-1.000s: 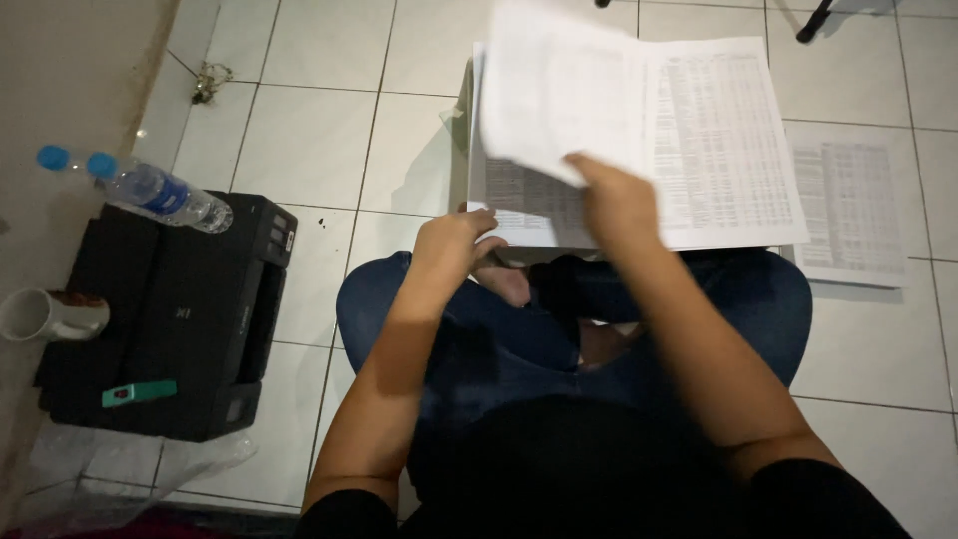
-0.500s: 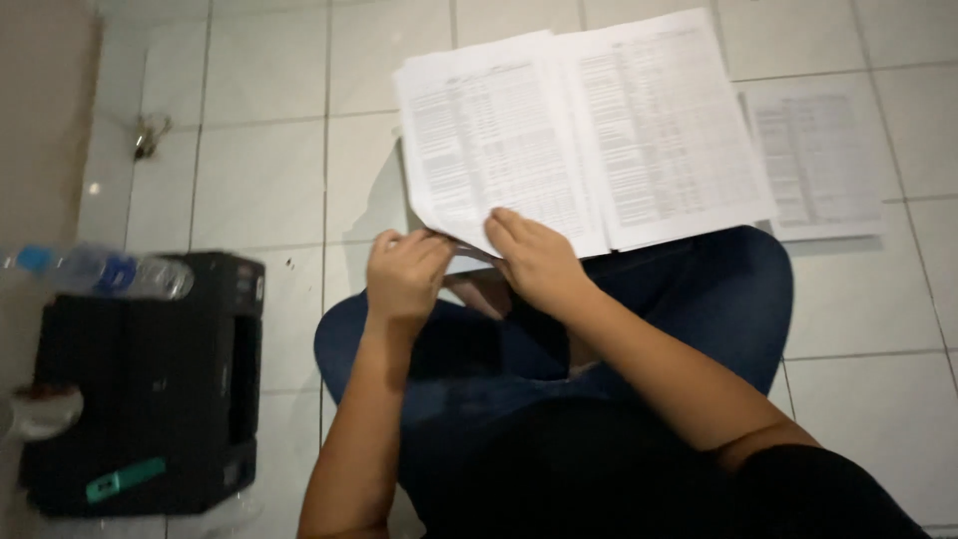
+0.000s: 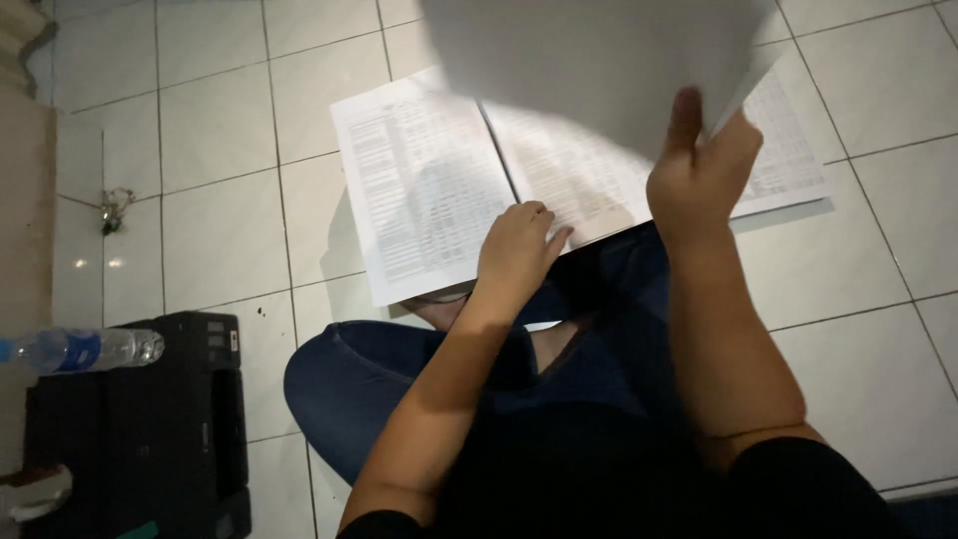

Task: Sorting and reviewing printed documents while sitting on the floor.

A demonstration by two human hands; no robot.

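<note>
While the right hand (image 3: 702, 175) holds a blank-looking sheet of paper (image 3: 599, 65) up near the camera, fingers and thumb pinched on its lower right edge, the left hand (image 3: 516, 250) rests flat on the printed pages (image 3: 424, 190) below. Left fingers are loosely together, pressing on the bottom edge of the pages, not clamped round anything. Lifted sheet is blurred, fills the top centre of the view & throws a shadow over the right-hand page. Printed pages lie open side by side, a left page & a right page w/ dense table rows, text too small to read. They sit partly on the person's crossed legs in blue jeans (image 3: 399, 379) and partly over the white tiled floor (image 3: 220, 220). Right page's far corner shows past the raised sheet at the right.

At lower left, well apart from both hands, a black printer (image 3: 150, 429) stands on the floor. A clear plastic water bottle (image 3: 85, 349) w/ blue label lies on its top, on its side. A white cup (image 3: 35, 491) shows at the frame's bottom left corner, just beside the printer. A small metal object (image 3: 112, 208) lies on the tiles near the left wall; can't tell what it is.
</note>
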